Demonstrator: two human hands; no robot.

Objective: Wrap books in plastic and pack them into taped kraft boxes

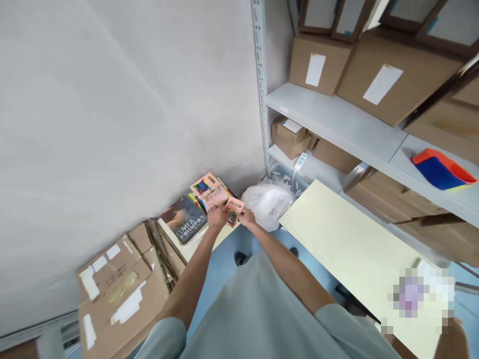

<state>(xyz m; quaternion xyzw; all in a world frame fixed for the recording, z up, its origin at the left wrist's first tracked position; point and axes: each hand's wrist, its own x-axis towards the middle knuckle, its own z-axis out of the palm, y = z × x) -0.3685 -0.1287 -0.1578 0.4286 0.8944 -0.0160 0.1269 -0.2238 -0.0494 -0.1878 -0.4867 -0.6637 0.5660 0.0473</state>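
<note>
My right hand (pixel 247 218) pinches the lower right corner of a small pink booklet or card (pixel 235 204). My left hand (pixel 217 218) is closed at its left edge, fingers curled so that part of their grip is hidden. Just beyond the hands lies a pile of books, with a pink-covered book (pixel 215 197) and an orange-pink picture card (pixel 205 185) on top. To the left of my left hand, a dark book with white lettering (pixel 184 219) lies flat on a narrow pale table (pixel 192 247).
Flattened cardboard (pixel 123 284) leans at the lower left. A white plastic bag (pixel 267 202) sits beyond my right hand, beside a pale yellow table (pixel 344 239). Grey shelves (pixel 337 117) with cardboard boxes (pixel 318 65) and a power strip (pixel 301 160) stand at right.
</note>
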